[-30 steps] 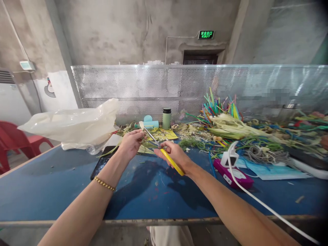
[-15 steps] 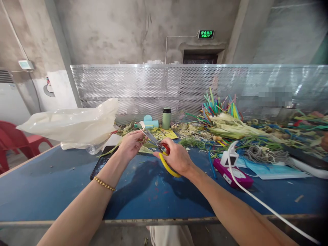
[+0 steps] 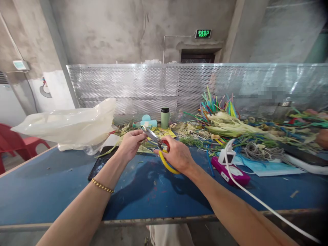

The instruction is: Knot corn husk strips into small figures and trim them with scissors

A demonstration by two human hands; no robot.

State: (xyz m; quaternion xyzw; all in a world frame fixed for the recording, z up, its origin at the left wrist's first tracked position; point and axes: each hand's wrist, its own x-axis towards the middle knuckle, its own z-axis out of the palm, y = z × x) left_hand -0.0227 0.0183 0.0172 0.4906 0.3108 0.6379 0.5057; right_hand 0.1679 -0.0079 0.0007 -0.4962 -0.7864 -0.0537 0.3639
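Observation:
My right hand (image 3: pixel 176 153) is closed round a pair of scissors (image 3: pixel 153 136) with red and yellow handles. Their metal blades point up and left, close together, with the tips by the fingers of my left hand (image 3: pixel 132 145). Thumb and forefinger of that hand pinch a small pale strip, perhaps dried husk, mostly hidden by the fingers and blades. Both hands are raised over the blue tabletop (image 3: pixel 143 194). Beneath my left wrist lies a black phone (image 3: pixel 98 165). Pale husk pieces (image 3: pixel 147 148) lie just behind the hands.
A plastic bag (image 3: pixel 66 128) lies at left. Behind stand a green bottle (image 3: pixel 165 118) and a perforated metal screen (image 3: pixel 128 89). Husks (image 3: pixel 230 124), coloured stems and cord spread rightward. A purple power strip (image 3: pixel 230 172) with a white cable sits right; another person's hand (image 3: pixel 322 138) shows at the far edge.
The scissor blades have closed together and their tips are nearer my left fingers. My left fingers have shifted slightly. The whole view has moved a little, so things appear further left.

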